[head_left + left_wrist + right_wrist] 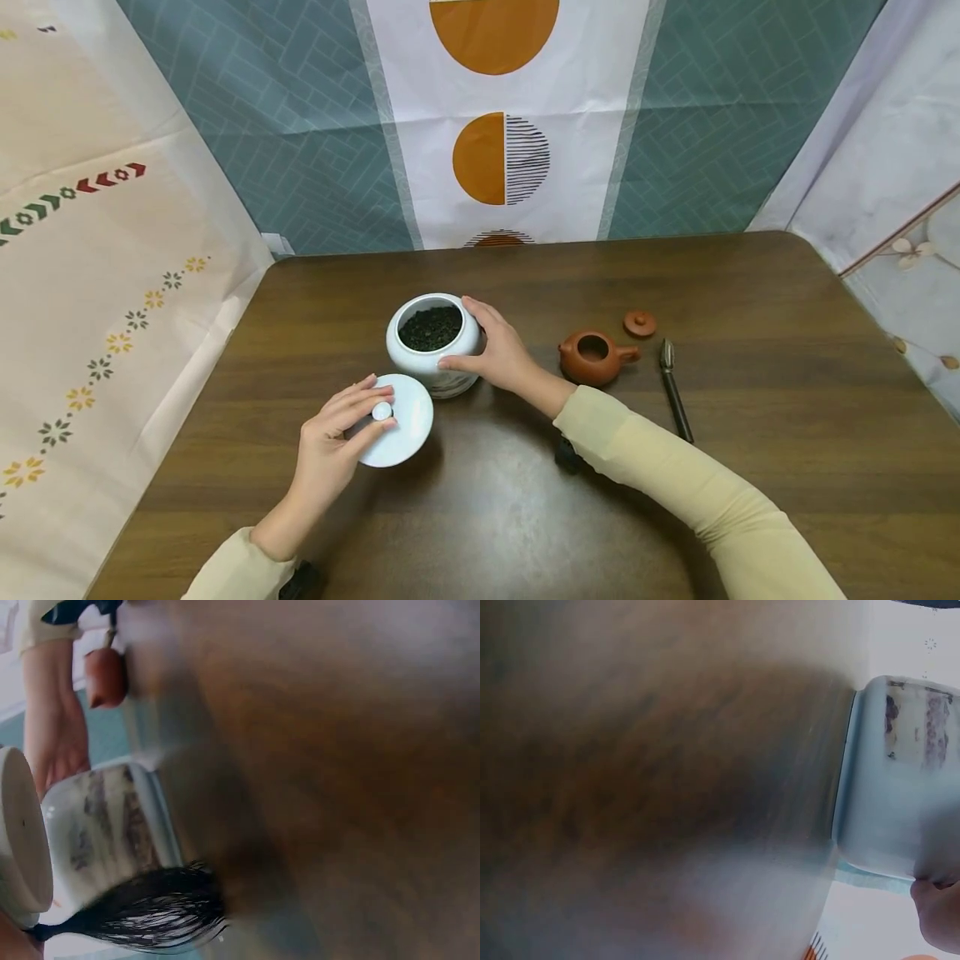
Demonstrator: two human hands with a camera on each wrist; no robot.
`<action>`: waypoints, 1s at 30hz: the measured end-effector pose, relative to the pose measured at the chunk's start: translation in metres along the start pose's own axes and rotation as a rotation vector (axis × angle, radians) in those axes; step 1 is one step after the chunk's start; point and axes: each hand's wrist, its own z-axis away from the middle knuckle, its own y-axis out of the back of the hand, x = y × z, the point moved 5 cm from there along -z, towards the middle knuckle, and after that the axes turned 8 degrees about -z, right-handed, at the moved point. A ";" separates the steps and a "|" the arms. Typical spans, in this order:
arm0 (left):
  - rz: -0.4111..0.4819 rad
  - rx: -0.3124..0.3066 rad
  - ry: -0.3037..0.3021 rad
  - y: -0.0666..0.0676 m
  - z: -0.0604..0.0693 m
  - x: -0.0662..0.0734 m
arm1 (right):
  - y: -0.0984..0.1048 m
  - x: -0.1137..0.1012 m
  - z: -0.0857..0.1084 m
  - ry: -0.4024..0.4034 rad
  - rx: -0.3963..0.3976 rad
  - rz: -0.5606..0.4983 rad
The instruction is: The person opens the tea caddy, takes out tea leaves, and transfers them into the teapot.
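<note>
My left hand (322, 442) pinches the small round knob of a white lid (411, 429), holding it in front of a white ceramic jar (416, 360). The jar is uncovered and contains dark, dry tea leaves (431, 329). My right hand (506, 350) grips the jar's right side, thumb in front and fingers toward the back. In the left wrist view, a black tassel (157, 907) hangs by the lid, and brownish markings show on the jar's lower wall. The right wrist view shows the jar's side with a fingertip (939, 919) against it.
Right of the jar stands a small reddish-brown clay teapot (579, 368), uncovered. Its lid (640, 323) lies behind it on the wooden table (787, 350). A dark-handled tool with a metal tip (677, 400) lies farther right. Patterned cloths hang around the table.
</note>
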 end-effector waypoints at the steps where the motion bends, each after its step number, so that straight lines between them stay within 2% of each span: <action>1: -0.003 -0.019 0.004 -0.002 0.002 -0.001 | 0.000 0.000 0.000 -0.003 0.000 -0.001; 6: 0.009 -0.116 0.057 -0.012 0.006 -0.003 | 0.002 -0.002 0.000 -0.011 0.002 0.007; 13: 0.072 -0.183 0.110 -0.025 0.014 -0.006 | 0.000 -0.001 0.001 -0.025 -0.021 0.024; 21: 0.124 -0.343 0.182 -0.047 0.018 -0.011 | 0.002 -0.002 -0.001 -0.029 -0.018 0.018; 24: 0.128 -0.382 0.178 -0.053 0.021 -0.012 | 0.000 0.000 -0.001 -0.029 -0.022 0.015; 30: 0.143 -0.448 0.129 -0.063 0.026 -0.010 | -0.001 0.001 0.001 -0.026 -0.014 0.006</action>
